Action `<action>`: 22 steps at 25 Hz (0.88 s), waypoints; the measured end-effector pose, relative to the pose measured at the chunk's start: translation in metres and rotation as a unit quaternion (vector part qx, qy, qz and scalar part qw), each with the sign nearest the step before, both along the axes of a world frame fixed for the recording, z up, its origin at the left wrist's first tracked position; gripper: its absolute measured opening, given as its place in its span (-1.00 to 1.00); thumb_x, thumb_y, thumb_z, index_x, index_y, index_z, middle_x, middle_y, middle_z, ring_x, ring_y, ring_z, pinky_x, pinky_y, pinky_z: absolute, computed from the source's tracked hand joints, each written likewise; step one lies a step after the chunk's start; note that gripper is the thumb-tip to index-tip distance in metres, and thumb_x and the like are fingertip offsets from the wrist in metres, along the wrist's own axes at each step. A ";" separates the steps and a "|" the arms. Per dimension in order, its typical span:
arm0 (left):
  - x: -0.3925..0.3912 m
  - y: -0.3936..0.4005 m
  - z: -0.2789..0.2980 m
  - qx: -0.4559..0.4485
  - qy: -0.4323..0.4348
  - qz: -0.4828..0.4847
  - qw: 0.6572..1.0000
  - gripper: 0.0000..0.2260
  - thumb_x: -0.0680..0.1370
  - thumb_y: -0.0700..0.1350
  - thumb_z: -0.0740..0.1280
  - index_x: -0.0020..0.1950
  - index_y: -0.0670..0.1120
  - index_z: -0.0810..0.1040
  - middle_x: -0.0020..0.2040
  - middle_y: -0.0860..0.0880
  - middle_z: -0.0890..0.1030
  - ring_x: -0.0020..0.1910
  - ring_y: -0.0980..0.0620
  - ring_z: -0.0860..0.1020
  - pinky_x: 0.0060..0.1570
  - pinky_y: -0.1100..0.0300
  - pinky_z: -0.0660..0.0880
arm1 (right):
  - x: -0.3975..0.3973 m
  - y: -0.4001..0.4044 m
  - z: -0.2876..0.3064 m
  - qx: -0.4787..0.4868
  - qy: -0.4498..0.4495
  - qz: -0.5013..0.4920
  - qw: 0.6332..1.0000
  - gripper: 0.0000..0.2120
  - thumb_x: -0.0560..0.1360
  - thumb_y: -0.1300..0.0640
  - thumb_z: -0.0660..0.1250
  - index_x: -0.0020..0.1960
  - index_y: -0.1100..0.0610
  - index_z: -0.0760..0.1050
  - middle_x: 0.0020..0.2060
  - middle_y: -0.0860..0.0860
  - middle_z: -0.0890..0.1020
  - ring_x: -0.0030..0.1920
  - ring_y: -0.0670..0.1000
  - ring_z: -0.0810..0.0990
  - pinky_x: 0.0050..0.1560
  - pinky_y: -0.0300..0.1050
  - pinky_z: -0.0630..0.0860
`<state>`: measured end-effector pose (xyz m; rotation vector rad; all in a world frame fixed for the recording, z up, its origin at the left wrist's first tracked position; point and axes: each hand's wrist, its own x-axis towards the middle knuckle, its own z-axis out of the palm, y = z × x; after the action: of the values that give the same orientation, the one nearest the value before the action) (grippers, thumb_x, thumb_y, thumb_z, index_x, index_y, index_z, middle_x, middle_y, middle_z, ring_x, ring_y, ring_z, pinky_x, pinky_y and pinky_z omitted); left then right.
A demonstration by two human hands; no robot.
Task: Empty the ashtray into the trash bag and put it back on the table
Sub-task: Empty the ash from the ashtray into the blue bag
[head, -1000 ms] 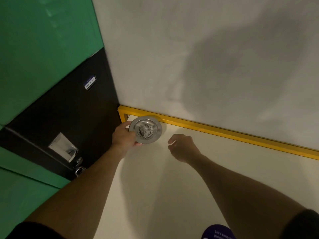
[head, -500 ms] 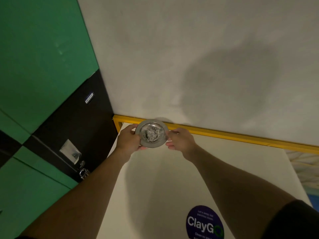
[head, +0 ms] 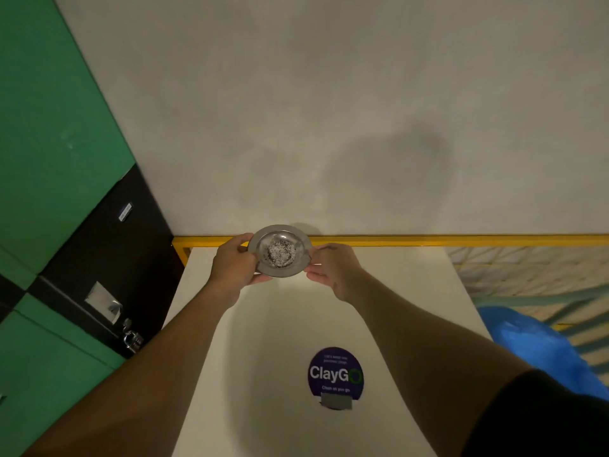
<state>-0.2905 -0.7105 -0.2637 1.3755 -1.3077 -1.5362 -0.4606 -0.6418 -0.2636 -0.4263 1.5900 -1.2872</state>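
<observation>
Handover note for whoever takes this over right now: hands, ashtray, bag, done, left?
Left hand: gripping the ashtray by its left rim.
Right hand: gripping its right rim.
Ashtray: held roughly level over the far end of the white table, ash in the bowl.
Trash bag: blue, beside the table's right edge.
Done: ashtray picked up.
Left: carry it right, tip the ash into the bag, set the ashtray on the table.

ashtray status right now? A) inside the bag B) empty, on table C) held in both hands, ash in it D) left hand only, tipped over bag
C: the left hand and right hand each grip a side of the ashtray, level, with grey ash in its bowl.
</observation>
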 end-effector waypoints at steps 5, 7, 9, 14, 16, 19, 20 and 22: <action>-0.029 0.042 0.018 -0.006 0.000 -0.051 0.999 -0.71 0.48 -0.38 0.28 0.04 -0.07 0.64 -0.01 -0.20 0.68 -0.02 -0.18 0.69 -0.30 0.08 0.64 | -0.026 0.054 0.013 -0.010 0.002 -0.041 0.999 -0.95 0.51 0.33 0.34 -0.09 0.24 0.57 -0.25 0.13 0.68 -0.27 0.05 0.70 -0.27 -0.12 0.63; -0.042 0.059 0.022 -0.006 -0.001 -0.071 0.997 -0.71 0.49 -0.36 0.29 0.12 -0.08 0.62 0.02 -0.20 0.67 -0.03 -0.17 0.69 -0.26 0.04 0.65 | -0.038 0.077 0.013 -0.013 0.009 -0.051 0.999 -0.96 0.52 0.31 0.35 -0.08 0.23 0.58 -0.25 0.12 0.70 -0.28 0.02 0.70 -0.29 -0.14 0.63; -0.056 0.075 0.023 -0.005 -0.004 -0.090 0.996 -0.68 0.49 -0.36 0.30 0.18 -0.09 0.60 0.04 -0.20 0.67 -0.05 -0.15 0.70 -0.23 0.03 0.66 | -0.050 0.100 0.013 -0.016 0.012 -0.064 0.998 -0.96 0.53 0.29 0.35 -0.08 0.21 0.58 -0.24 0.11 0.71 -0.28 0.01 0.72 -0.30 -0.14 0.63; -0.093 0.119 0.020 0.003 -0.002 -0.119 0.993 -0.63 0.51 -0.35 0.30 0.28 -0.10 0.54 0.05 -0.18 0.66 -0.07 -0.13 0.71 -0.25 0.03 0.66 | -0.079 0.156 0.009 -0.021 -0.003 -0.098 0.995 -0.96 0.55 0.27 0.34 -0.06 0.21 0.58 -0.18 0.14 0.72 -0.21 0.05 0.73 -0.30 -0.14 0.63; -0.109 0.138 0.016 0.003 -0.002 -0.132 0.991 -0.65 0.52 -0.34 0.30 0.27 -0.09 0.55 0.02 -0.18 0.66 -0.09 -0.12 0.71 -0.26 0.04 0.66 | -0.093 0.179 0.006 -0.020 -0.009 -0.111 0.994 -0.96 0.55 0.27 0.34 -0.06 0.21 0.57 -0.17 0.15 0.71 -0.21 0.05 0.72 -0.32 -0.15 0.63; -0.135 0.165 0.011 0.005 -0.011 -0.155 0.988 -0.64 0.54 -0.35 0.28 0.29 -0.07 0.54 0.05 -0.18 0.65 -0.08 -0.11 0.71 -0.22 0.00 0.67 | -0.115 0.213 0.001 -0.017 -0.017 -0.129 0.991 -0.95 0.56 0.27 0.34 -0.07 0.21 0.57 -0.18 0.14 0.70 -0.23 0.03 0.71 -0.31 -0.15 0.63; -0.145 0.175 0.009 0.006 -0.015 -0.163 0.987 -0.63 0.54 -0.35 0.27 0.30 -0.06 0.53 0.06 -0.17 0.64 -0.06 -0.11 0.70 -0.20 -0.01 0.68 | -0.123 0.225 -0.001 -0.016 -0.021 -0.136 0.990 -0.95 0.56 0.27 0.33 -0.07 0.22 0.57 -0.18 0.14 0.70 -0.23 0.03 0.71 -0.30 -0.15 0.62; -0.165 0.193 0.005 0.009 -0.021 -0.178 0.984 -0.62 0.55 -0.36 0.26 0.32 -0.06 0.52 0.09 -0.18 0.63 -0.03 -0.13 0.69 -0.19 -0.03 0.68 | -0.139 0.247 -0.005 -0.013 -0.026 -0.148 0.989 -0.95 0.56 0.27 0.33 -0.06 0.22 0.56 -0.19 0.14 0.69 -0.23 0.03 0.69 -0.28 -0.14 0.62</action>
<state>-0.4553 -0.5178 -0.2583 1.2378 -1.6359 -1.7618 -0.6000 -0.3946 -0.2691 -0.1741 1.6360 -1.5308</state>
